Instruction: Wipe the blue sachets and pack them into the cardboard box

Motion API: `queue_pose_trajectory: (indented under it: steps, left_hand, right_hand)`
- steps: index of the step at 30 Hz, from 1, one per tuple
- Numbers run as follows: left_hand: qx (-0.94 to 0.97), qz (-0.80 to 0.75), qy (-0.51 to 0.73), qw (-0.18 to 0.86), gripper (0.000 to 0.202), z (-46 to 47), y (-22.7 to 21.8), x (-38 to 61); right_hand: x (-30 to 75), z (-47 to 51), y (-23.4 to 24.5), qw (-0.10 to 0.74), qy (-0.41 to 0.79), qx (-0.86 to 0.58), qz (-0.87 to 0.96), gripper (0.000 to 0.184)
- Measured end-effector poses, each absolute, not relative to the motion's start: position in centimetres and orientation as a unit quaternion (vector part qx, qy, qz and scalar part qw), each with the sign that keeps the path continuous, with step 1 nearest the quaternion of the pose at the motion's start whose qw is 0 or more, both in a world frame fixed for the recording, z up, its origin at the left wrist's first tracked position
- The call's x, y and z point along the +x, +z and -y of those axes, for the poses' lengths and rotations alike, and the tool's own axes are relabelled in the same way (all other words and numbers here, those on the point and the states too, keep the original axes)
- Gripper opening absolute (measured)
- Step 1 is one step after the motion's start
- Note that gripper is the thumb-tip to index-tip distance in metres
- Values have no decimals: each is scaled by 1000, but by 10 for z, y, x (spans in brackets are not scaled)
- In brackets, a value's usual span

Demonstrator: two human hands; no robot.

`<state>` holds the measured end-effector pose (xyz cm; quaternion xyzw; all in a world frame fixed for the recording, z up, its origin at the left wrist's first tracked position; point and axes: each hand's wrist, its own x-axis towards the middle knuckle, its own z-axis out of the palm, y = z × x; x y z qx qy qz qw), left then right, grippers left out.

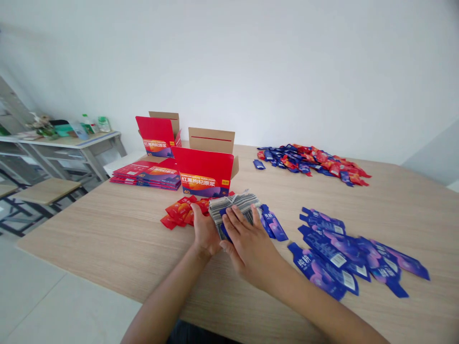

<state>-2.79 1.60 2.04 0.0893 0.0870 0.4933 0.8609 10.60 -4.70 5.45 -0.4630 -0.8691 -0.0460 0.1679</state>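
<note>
A thick stack of sachets point(234, 204), seen edge-on as grey and blue stripes, stands on the wooden table point(107, 229) in front of me. My left hand point(204, 229) grips its left side with the thumb up along the edge. My right hand point(249, 241) lies over its right side, fingers stretched across the top. Red sachets point(181, 212) lie just left of the stack. A few blue sachets point(272, 223) lie just right of it. An open red carton point(206, 169) stands right behind the stack.
Several blue sachets point(344, 258) are spread at the right. A mixed red and blue pile point(311, 162) lies far right. A second open carton point(159, 134) and flat red cartons point(147, 174) sit at the back left. A side bench point(64, 143) with bottles stands by the wall.
</note>
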Motion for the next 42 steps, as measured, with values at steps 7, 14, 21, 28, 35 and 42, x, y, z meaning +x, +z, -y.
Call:
queue_pose_trajectory:
  steps: [7,14,21,28,35,42]
  left_hand:
    - [98,-90,440,888,118,-12,14,-23]
    - [94,-114,419,896,116,-8,18,-19]
    - [110,-120,406,899,102,0,10,-7]
    - [111,-97,376,915,99,12,12,5]
    - [85,-100,396,909,103,7,10,1]
    - [88,-118,416,898,99,5,9,-1]
  right_hand:
    - [118,27,55,179,-111,-481,851,41]
    - [119,19,45,214,-130,-521,816,40]
    - [127,6,40,256,-133,-551,783,38]
    - [135,-5,42,324,-121,-544,765,33]
    - [129,-4,34,324,-156,-527,770,32]
    - [127,-1,32,330,-135,-526,772,32]
